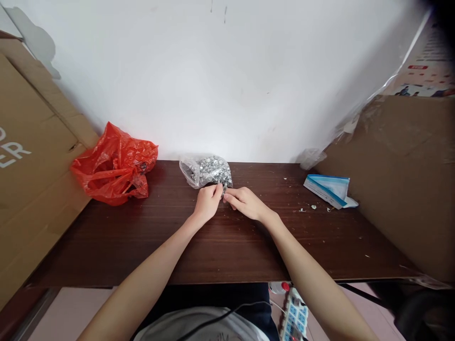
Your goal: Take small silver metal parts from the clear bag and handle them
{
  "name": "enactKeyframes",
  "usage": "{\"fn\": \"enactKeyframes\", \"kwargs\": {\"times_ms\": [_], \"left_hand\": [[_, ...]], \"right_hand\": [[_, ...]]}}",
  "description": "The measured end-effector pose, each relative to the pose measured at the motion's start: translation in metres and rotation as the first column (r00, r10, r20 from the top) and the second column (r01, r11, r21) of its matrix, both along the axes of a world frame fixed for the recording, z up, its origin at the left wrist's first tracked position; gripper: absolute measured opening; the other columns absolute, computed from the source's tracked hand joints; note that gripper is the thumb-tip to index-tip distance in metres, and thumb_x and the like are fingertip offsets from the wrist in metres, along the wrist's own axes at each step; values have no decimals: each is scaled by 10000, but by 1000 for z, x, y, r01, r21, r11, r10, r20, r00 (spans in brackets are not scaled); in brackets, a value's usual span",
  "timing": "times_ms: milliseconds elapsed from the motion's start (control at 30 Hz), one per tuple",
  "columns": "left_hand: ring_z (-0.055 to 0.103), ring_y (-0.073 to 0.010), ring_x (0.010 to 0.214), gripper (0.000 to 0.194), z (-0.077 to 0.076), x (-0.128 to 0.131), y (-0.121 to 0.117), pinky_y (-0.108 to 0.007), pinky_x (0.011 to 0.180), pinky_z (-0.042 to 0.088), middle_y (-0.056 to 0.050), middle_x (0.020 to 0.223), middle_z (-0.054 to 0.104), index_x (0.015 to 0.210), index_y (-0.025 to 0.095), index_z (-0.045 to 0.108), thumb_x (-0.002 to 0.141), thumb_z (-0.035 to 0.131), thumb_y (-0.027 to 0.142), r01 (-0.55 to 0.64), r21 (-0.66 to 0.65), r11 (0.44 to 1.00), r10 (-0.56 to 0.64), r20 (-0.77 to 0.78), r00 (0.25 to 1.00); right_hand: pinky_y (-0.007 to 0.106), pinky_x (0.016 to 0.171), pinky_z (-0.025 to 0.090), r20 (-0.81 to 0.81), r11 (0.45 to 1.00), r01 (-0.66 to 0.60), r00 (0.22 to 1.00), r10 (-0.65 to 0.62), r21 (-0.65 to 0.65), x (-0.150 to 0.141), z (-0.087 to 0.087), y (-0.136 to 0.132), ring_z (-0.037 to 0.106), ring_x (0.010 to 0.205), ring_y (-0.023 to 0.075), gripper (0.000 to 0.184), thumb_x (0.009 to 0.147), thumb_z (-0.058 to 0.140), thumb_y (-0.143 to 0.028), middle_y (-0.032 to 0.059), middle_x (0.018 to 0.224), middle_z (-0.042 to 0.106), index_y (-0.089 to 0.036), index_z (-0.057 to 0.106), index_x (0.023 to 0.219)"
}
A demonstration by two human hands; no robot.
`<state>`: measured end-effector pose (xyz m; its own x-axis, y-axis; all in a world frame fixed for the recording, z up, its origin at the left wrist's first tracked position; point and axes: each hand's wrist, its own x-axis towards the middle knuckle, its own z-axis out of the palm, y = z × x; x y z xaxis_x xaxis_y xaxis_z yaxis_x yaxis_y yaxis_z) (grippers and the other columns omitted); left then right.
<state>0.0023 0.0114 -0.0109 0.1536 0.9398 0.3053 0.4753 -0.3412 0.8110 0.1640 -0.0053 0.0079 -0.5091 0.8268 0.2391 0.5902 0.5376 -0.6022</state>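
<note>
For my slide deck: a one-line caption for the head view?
Both hands pinch a small metal part beside a clear bag of hardware on a dark table.

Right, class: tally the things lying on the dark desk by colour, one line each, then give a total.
Red plastic bag: 1
Clear bag of small metal parts: 1
Blue and white packet: 1
Total: 3

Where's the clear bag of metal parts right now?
In the head view the clear bag of metal parts lies at the desk's far edge by the wall, just beyond both hands, right of the red plastic bag.
</note>
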Motion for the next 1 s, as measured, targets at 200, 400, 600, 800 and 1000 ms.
{"fn": "enactKeyframes", "kwargs": {"times_ms": [200,400,600,800,1000], "left_hand": [[461,-116,514,439,0,-2,2,-252,541,317,3,503,510,533,167,469,901,383,391,-28,-8,1000,29,25,999],[463,-121,520,425,1,-1,1,-252,531,311,3,503,504,548,167,487,898,385,385,-18,-22,1000,19,38,999],[469,-124,520,434,0,1,-1,-255,545,326,4,506,509,545,178,470,912,357,379,-3,-23,1000,4,30,1000],[462,-124,520,417,1,1,-1,-257,553,333,4,525,507,566,184,461,915,346,380,10,-33,999,-8,68,998],[462,-126,522,412,1,0,-2,-259,557,335,1,528,509,574,182,460,921,337,367,10,1,1000,-10,25,1000]], "right_hand": [[243,570,313,43,998,8,999,-11,63,0,-1,0,451,519,121,292,965,363,-327,-27,580,517,-199,498,740],[239,561,302,47,995,40,998,-45,90,-1,-1,0,449,521,129,217,947,427,-386,-39,589,509,-211,496,839],[237,572,328,-4,997,63,998,-62,53,-1,2,-2,474,529,138,169,938,449,-374,-55,604,532,-225,465,1017],[245,571,328,55,988,129,989,-134,82,-3,1,-1,489,529,145,262,970,358,-390,-33,571,516,-215,483,821],[237,559,318,18,993,92,995,-94,75,-1,3,-2,466,515,138,161,943,435,-374,-58,584,520,-225,484,983]]}}
